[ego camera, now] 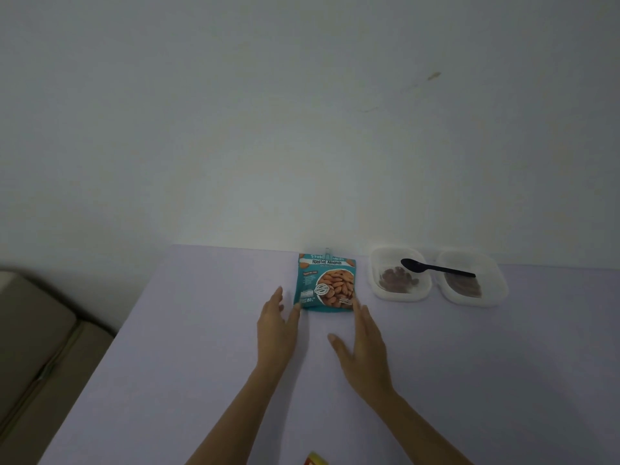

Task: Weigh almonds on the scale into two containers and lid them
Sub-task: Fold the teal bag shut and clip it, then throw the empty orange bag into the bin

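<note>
A teal pouch of roasted almonds (324,281) stands against the wall at the far edge of the pale lilac table (188,364). My left hand (276,325) is open at the pouch's lower left corner, fingertips touching or nearly touching it. My right hand (360,344) is open at the pouch's lower right corner, flat above the table. Right of the pouch sit two clear plastic containers, the near-left one (399,278) and the right one (471,281), each holding some almonds. A black plastic spoon (436,268) lies across both rims. No scale or lids are visible.
A beige cushioned seat (37,347) lies below the table's left edge. A red and yellow object (315,459) pokes in at the bottom edge. A plain wall stands right behind the table.
</note>
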